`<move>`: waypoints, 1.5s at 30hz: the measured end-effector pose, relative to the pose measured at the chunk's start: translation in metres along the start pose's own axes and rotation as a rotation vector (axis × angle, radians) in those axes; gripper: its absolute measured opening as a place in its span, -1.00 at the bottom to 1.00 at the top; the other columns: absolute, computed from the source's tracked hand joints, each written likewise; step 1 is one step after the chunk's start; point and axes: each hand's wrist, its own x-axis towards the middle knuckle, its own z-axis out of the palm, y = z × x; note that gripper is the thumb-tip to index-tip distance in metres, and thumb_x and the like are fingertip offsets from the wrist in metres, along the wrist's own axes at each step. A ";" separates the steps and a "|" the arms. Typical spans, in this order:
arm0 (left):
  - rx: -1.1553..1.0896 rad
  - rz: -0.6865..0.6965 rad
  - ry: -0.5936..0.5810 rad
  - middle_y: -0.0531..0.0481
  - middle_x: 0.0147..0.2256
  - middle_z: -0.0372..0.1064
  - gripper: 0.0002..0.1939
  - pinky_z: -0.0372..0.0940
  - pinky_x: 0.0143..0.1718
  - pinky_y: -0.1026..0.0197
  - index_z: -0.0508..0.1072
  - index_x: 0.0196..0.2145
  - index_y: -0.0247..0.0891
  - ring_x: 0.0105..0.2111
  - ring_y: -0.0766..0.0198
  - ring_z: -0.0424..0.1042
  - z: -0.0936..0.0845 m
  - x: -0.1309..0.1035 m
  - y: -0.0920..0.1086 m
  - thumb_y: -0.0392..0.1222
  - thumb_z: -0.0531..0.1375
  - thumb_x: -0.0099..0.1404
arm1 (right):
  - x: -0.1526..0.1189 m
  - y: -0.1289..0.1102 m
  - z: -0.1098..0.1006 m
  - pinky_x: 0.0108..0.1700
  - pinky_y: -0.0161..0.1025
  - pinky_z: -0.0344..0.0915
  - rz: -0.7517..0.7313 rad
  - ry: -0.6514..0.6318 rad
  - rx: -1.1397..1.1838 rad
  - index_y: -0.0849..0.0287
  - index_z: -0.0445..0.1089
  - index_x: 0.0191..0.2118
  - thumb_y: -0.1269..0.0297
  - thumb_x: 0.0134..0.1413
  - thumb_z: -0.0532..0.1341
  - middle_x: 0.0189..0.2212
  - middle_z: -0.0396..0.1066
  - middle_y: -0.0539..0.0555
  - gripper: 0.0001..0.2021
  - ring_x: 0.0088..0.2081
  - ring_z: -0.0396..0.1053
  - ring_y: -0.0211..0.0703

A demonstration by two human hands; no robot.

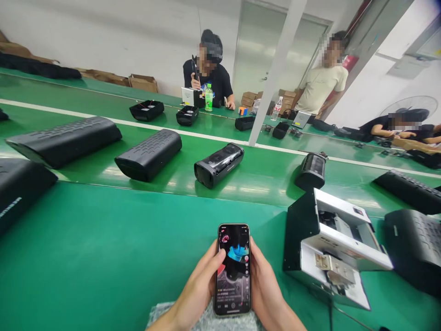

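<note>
A smartphone (233, 276) with a lit screen is held upright at the near edge of the green table. My left hand (203, 278) grips its left side, the thumb lying over the screen's left part. Around the right edge my right hand (265, 280) is closed, its fingers mostly hidden behind the phone. Under my wrists lies a crumpled clear plastic wrap (158, 315). To the right of the phone stands a black and white machine (344, 248) with metal parts inside.
Several black speaker-like housings, one of them a glossy unit (219, 164), sit along the green conveyor (262, 179) ahead. A white post (272, 73) rises beyond it. Across the belt are a seated person (223, 82), a standing person (324, 82) and a person bent over at far right. A green bottle (208, 98) stands there.
</note>
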 end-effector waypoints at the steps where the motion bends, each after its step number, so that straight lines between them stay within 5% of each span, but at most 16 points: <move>1: 0.016 0.011 -0.029 0.04 0.29 -0.29 -0.28 0.08 0.23 0.25 -0.22 0.31 -0.20 0.26 0.21 -0.12 0.000 0.000 0.000 0.02 0.05 0.35 | -0.001 0.000 0.000 0.12 -0.36 0.19 -0.001 0.008 -0.001 0.05 0.24 0.09 -0.24 -0.06 0.05 0.00 0.20 0.03 -0.35 -0.10 0.26 -0.47; 14: -0.015 0.012 -0.073 0.01 0.24 -0.07 -0.35 0.05 0.23 0.11 -0.13 0.30 -0.18 0.22 0.19 -0.01 -0.001 0.002 -0.002 -0.05 0.04 0.37 | 0.002 0.002 -0.001 0.13 -0.36 0.19 -0.016 0.001 0.023 0.06 0.22 0.10 -0.22 -0.05 0.06 0.05 0.16 0.03 -0.36 -0.09 0.26 -0.48; 24: -0.032 -0.020 0.022 -0.09 0.16 0.09 -0.28 0.13 0.17 0.12 -0.05 0.28 -0.21 0.15 0.13 0.13 0.000 -0.003 -0.001 -0.15 0.17 0.25 | -0.003 0.000 -0.001 -0.07 -0.51 0.25 -0.004 -0.018 0.007 0.07 0.24 0.06 -0.23 -0.05 0.04 -0.04 0.21 0.06 -0.37 -0.19 0.25 -0.56; 31: 0.056 0.003 -0.002 -0.10 0.20 0.01 -0.20 0.17 0.11 0.15 -0.18 0.30 -0.25 0.15 0.11 0.12 0.002 -0.004 0.001 -0.09 0.16 0.24 | -0.001 0.003 -0.001 -0.11 -0.58 0.21 -0.013 -0.048 0.015 0.04 0.27 0.02 -0.25 -0.04 0.02 -0.03 0.20 0.04 -0.39 -0.21 0.24 -0.60; 37: 0.043 -0.015 0.025 -0.03 0.18 0.04 -0.25 0.11 0.19 0.13 -0.04 0.28 -0.15 0.17 0.14 0.09 0.002 -0.005 0.000 -0.09 0.19 0.22 | -0.003 0.002 0.000 -0.13 -0.62 0.19 -0.014 -0.043 -0.003 0.04 0.28 0.01 -0.25 -0.04 0.01 -0.02 0.20 0.02 -0.40 -0.22 0.22 -0.63; 45: 0.080 0.005 0.002 -0.07 0.21 -0.01 -0.21 0.10 0.20 0.16 -0.13 0.29 -0.24 0.17 0.14 0.08 0.005 -0.005 0.002 -0.11 0.18 0.23 | -0.004 0.000 0.001 -0.15 -0.64 0.18 -0.009 -0.036 -0.009 0.06 0.26 0.01 -0.24 -0.04 0.02 -0.04 0.21 0.02 -0.40 -0.25 0.21 -0.66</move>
